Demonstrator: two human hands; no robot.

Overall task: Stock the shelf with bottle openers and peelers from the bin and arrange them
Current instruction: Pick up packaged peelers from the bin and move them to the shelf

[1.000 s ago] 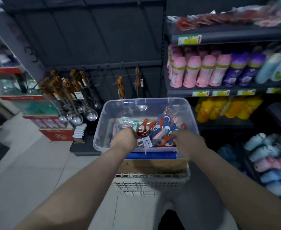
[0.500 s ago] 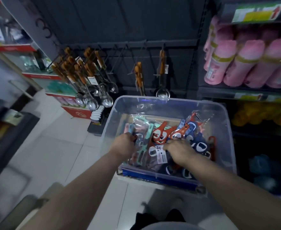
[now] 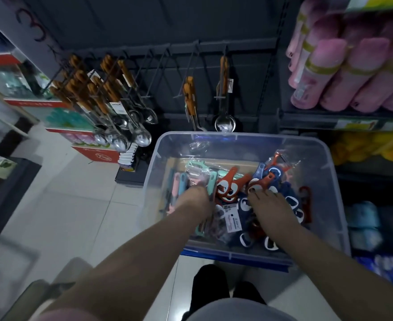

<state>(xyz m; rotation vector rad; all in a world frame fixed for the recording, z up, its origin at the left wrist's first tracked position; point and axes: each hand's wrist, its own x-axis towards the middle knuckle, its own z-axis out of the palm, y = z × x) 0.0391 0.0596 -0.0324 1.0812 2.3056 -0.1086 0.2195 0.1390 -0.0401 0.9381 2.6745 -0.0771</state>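
Observation:
A clear plastic bin [image 3: 241,137] stands in front of me below the peg wall. Pastel peelers in clear packs [image 3: 197,174] lie in its left half. Orange and blue bottle openers [image 3: 231,184] are piled in the middle and right. My left hand [image 3: 196,201] is down among the peeler packs, its fingers curled under and hidden, gripping a teal pack. My right hand [image 3: 269,206] lies on the pile of openers with its fingers stretched forward over them.
Orange-handled ladles [image 3: 112,107] crowd the left hooks of the dark peg wall, with bare hooks [image 3: 160,66] in the middle and two more utensils [image 3: 224,89] above the bin. Pink bottles [image 3: 343,75] fill the right shelf. White tiled floor [image 3: 70,205] lies to the left.
My view has dropped closer over the bin. Both hands have gone from the bin's near edge deeper into its contents, left into the peelers, right onto the openers.

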